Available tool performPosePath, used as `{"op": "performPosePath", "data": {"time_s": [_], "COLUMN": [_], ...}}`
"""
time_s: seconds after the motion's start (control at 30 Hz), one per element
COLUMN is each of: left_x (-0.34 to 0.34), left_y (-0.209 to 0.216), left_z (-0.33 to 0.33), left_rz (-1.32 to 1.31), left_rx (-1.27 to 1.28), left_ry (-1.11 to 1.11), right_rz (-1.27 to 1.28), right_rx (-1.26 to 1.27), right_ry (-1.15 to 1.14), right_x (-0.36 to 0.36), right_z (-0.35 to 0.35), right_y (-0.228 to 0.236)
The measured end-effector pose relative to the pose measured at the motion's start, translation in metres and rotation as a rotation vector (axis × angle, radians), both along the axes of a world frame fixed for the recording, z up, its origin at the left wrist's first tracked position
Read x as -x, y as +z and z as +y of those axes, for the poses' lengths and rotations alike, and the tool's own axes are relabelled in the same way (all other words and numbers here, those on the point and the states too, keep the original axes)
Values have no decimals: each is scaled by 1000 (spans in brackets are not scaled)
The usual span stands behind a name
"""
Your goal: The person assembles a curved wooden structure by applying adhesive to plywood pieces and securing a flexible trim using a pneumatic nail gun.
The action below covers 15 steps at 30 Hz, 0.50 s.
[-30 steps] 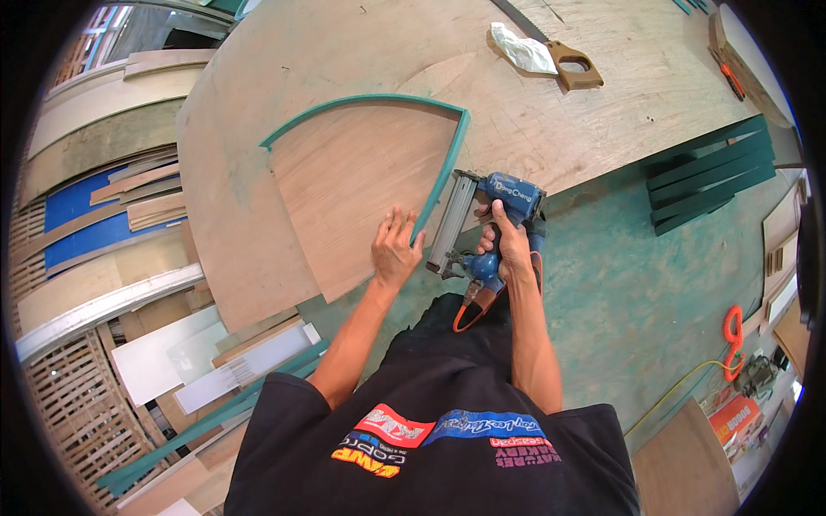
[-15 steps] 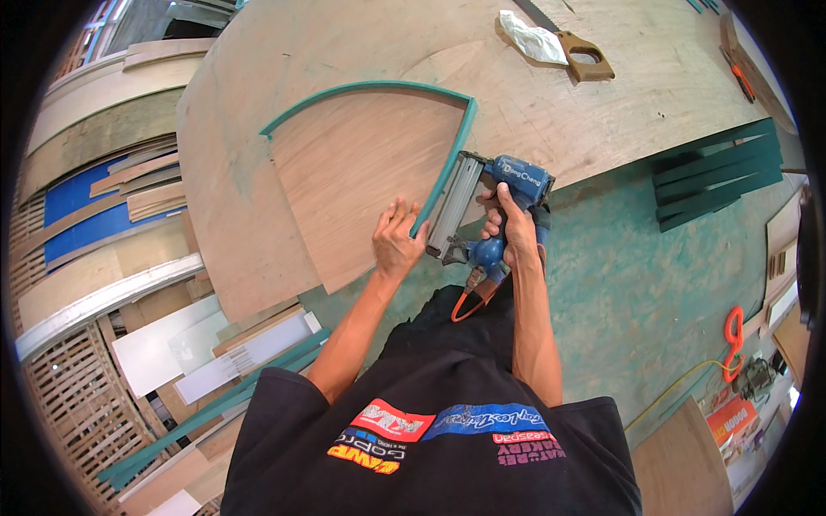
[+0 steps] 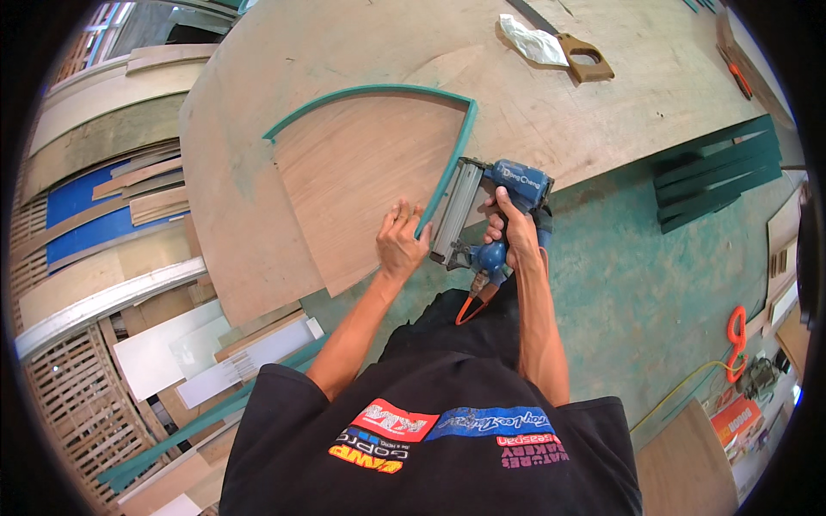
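Observation:
A wedge-shaped plywood panel (image 3: 370, 172) with one curved edge lies on the table. Green edging strip (image 3: 370, 89) runs along its curve and down its right side. At the near end of the side strip my left hand (image 3: 402, 242) is closed around the strip, fingertips resting on the panel. My right hand (image 3: 514, 225) grips the handle of a blue nail gun (image 3: 520, 181) with a grey magazine (image 3: 458, 211). The gun lies on its side, its nose against or very close to the strip's outer face; I cannot tell which. An orange air hose (image 3: 465, 311) hangs from its handle.
A handsaw (image 3: 585, 60) and a crumpled white cloth (image 3: 533, 39) lie at the far side of the large wooden table (image 3: 232, 198). Orange-handled pliers (image 3: 740, 79) are at the far right. Green boards (image 3: 714, 176) stick out past the table's right edge. Wood offcuts (image 3: 112, 176) are stacked at left.
Both hands, the nail gun and the panel keep almost the same places, with only a slight shift of the whole view. My left hand still holds the strip end.

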<state>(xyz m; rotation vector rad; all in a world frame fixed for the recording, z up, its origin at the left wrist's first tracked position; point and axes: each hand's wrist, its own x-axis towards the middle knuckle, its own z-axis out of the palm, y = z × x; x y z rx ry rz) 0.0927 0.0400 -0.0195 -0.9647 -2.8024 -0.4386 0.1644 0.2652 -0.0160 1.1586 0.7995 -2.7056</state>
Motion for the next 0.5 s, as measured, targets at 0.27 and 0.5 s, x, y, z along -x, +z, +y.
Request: {"op": "performPosePath", "data": {"time_s": [0.27, 0.5], "left_x": [-1, -3], "left_y": [8, 5], "left_z": [7, 7], "left_rz": [-53, -50], "left_rx": [-22, -52], "left_ry": [36, 24], "right_rz": [26, 85], "right_rx": [-25, -20], "right_ry": [22, -31], "right_x": [-8, -13], "right_z": [-1, -12], "right_y": [-2, -7]}}
